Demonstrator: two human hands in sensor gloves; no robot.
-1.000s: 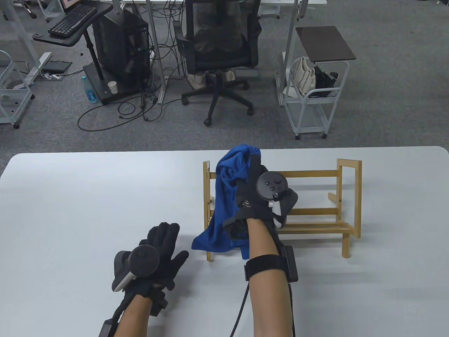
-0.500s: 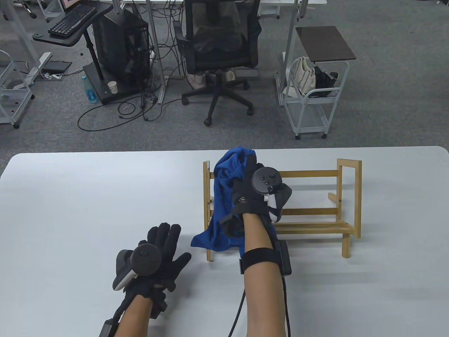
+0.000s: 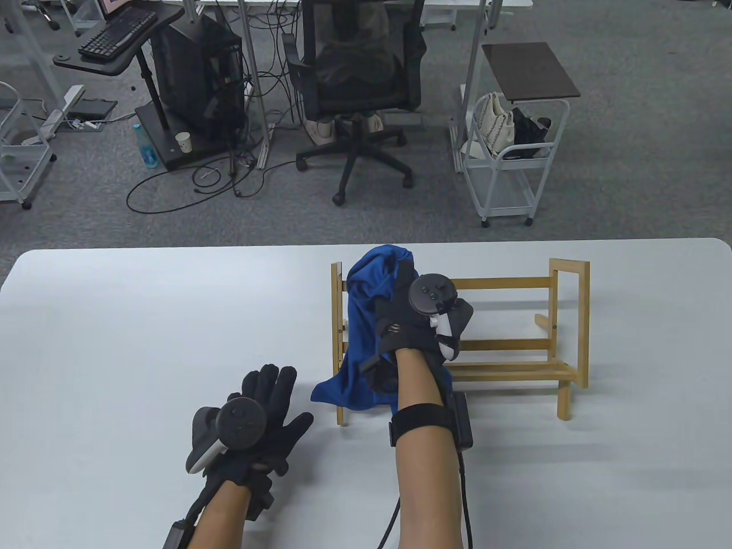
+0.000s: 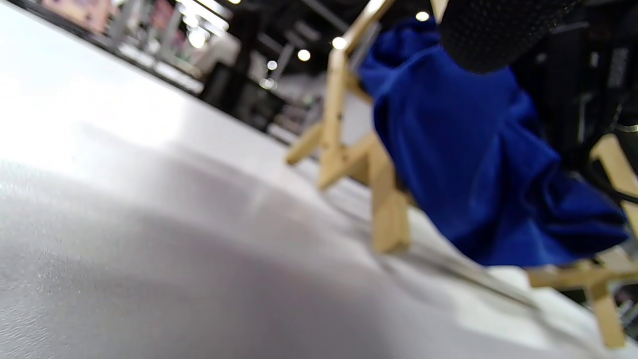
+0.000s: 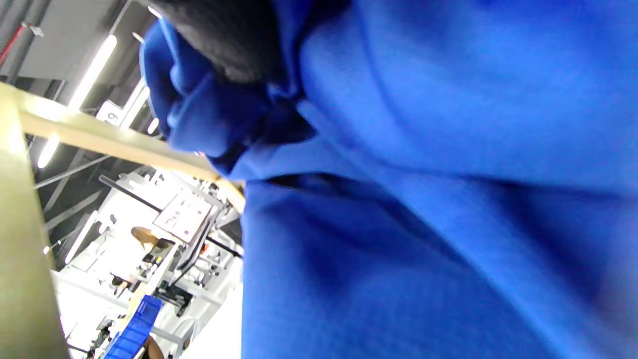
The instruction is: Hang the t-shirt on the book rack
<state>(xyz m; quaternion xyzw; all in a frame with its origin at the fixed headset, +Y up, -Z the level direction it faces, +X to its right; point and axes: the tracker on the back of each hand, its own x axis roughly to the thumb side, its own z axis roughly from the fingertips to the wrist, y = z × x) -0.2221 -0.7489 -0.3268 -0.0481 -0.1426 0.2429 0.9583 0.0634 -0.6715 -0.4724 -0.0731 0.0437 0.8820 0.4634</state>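
Observation:
A blue t-shirt (image 3: 366,320) drapes over the left end of a wooden book rack (image 3: 514,343) on the white table (image 3: 114,320). Its lower edge lies on the table in front of the rack. My right hand (image 3: 400,286) grips the bunched top of the shirt at the rack's top rail. The right wrist view shows blue cloth (image 5: 423,199) filling the frame, with a gloved finger (image 5: 224,40) in the folds and a rail of the rack (image 5: 99,139) beside it. My left hand (image 3: 269,400) lies flat on the table, fingers spread, left of the rack. The left wrist view shows the shirt (image 4: 473,164) hanging on the rack (image 4: 349,149).
The right part of the rack carries no cloth. Past the table's far edge stand an office chair (image 3: 354,86), a white trolley (image 3: 509,154) and a desk with a keyboard (image 3: 114,34).
My right hand has shifted slightly left and lowered with the shirt's top, which now sits lower on the rail. My left hand has barely moved.

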